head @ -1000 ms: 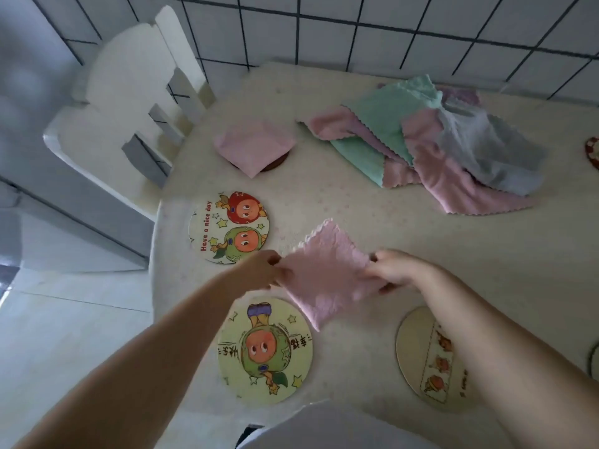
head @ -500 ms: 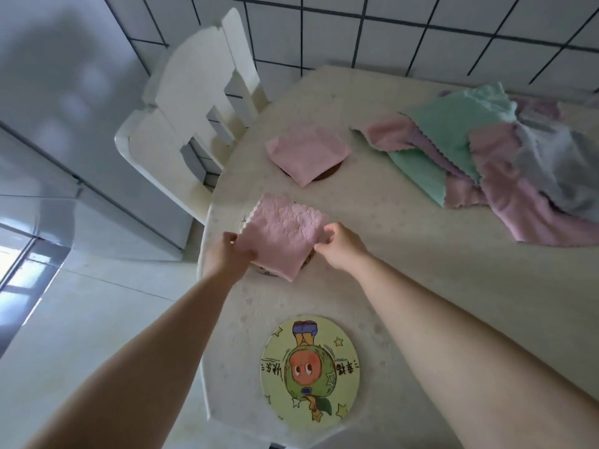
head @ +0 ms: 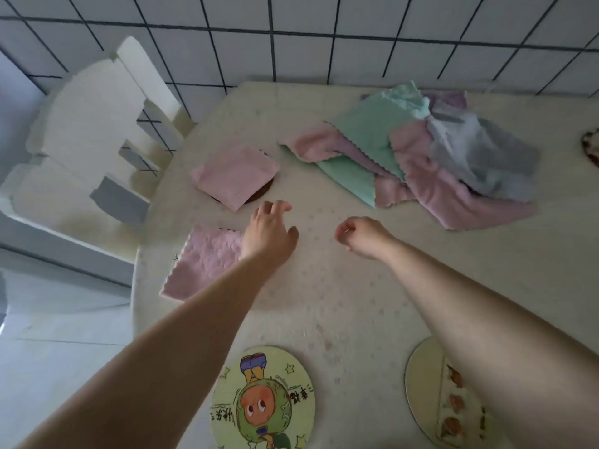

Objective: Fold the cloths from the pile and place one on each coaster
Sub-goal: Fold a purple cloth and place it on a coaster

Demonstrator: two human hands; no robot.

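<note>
- The left hand [head: 269,230] hangs over the table [head: 324,286] with its fingers relaxed and slightly spread, holding nothing; its wrist edge overlaps the right side of the near pink folded cloth [head: 202,262].
- The right hand [head: 363,236] hovers just to the right of it, apart from every cloth, fingers loosely curled inward and empty.
- The near pink folded cloth lies flat at the table's left edge, its scalloped border facing the floor side — whatever is beneath it is fully hidden.
- A second folded pink cloth [head: 235,176] sits further back on a dark round coaster [head: 261,194], of which only a brown sliver shows at the cloth's lower right corner.
- The pile of cloths [head: 421,150] lies unfolded at the far right of the table, near the wall: mint green, pink, grey and a bit of lilac, overlapping loosely.
- Two coasters lie bare at the near edge: a green cartoon coaster [head: 264,400] between the forearms, and a pale coaster [head: 434,393] partly covered by the right forearm.
- The rim of another coaster [head: 591,147] peeks in at the right border of the view.
- A white chair [head: 90,137] stands to the left of the table, against a white tiled wall [head: 324,37] with dark grout.
</note>
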